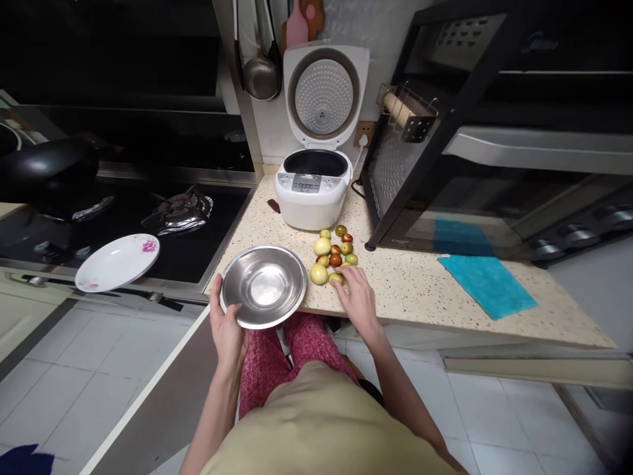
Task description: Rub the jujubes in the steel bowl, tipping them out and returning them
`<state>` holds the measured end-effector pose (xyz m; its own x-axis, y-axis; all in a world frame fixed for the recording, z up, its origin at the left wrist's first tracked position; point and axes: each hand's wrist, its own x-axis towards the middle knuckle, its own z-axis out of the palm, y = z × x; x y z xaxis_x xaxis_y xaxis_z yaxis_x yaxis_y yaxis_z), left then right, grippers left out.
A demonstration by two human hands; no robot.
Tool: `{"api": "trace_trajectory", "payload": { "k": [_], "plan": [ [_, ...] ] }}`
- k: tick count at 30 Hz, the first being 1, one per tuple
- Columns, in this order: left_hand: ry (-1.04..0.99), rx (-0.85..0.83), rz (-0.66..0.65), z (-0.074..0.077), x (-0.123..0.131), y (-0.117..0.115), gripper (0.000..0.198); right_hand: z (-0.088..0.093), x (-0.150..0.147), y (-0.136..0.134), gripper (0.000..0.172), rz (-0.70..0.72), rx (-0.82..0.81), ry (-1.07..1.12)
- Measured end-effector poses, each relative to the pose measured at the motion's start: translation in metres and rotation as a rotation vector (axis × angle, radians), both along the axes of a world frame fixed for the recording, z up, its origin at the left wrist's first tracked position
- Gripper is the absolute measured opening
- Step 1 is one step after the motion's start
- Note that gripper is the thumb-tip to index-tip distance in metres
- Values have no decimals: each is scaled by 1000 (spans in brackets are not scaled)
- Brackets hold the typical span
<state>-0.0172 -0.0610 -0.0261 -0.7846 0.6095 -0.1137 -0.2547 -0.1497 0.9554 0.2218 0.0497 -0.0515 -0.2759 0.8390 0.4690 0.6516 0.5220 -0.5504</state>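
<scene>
My left hand [228, 330] grips the rim of a shiny metal bowl [264, 287], thumb over the edge; the bowl shows no contents and reaches past the counter's front edge. To its right, several green and red-brown jujubes [335, 260] lie in a loose group on the counter. With closed fingertips, my right hand [357, 297] holds a green jujube [336, 278] at the near side of this group. Whether that fruit is lifted off the counter, I cannot tell. Just behind the jujubes stands a white rice cooker [310, 204], lid up.
A black oven [494, 218] stands at the right, with a blue cloth [487, 285] in front of it. On the left, a white plate [119, 264] overhangs the stove edge near a burner [178, 208] and a dark wok [49, 168]. A cabinet door [163, 389] is ajar below.
</scene>
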Motion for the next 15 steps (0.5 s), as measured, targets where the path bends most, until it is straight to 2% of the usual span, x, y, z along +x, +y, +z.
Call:
{"api": "trace_trajectory", "payload": {
  "k": [4, 9, 12, 15],
  "plan": [
    [51, 4, -32, -3, 2, 0, 82, -7, -2, -3, 23, 26, -19, -118],
    [158, -17, -95, -18, -1, -1, 76, -7, -1, -3, 29, 42, -32, -184],
    [191, -23, -99, -23, 1, -1, 75, -1, 1, -4, 32, 42, -55, -87],
    [195, -29, -114, -22, 6, -1, 75, 12, -2, -6, 33, 65, -72, 85]
  ]
}}
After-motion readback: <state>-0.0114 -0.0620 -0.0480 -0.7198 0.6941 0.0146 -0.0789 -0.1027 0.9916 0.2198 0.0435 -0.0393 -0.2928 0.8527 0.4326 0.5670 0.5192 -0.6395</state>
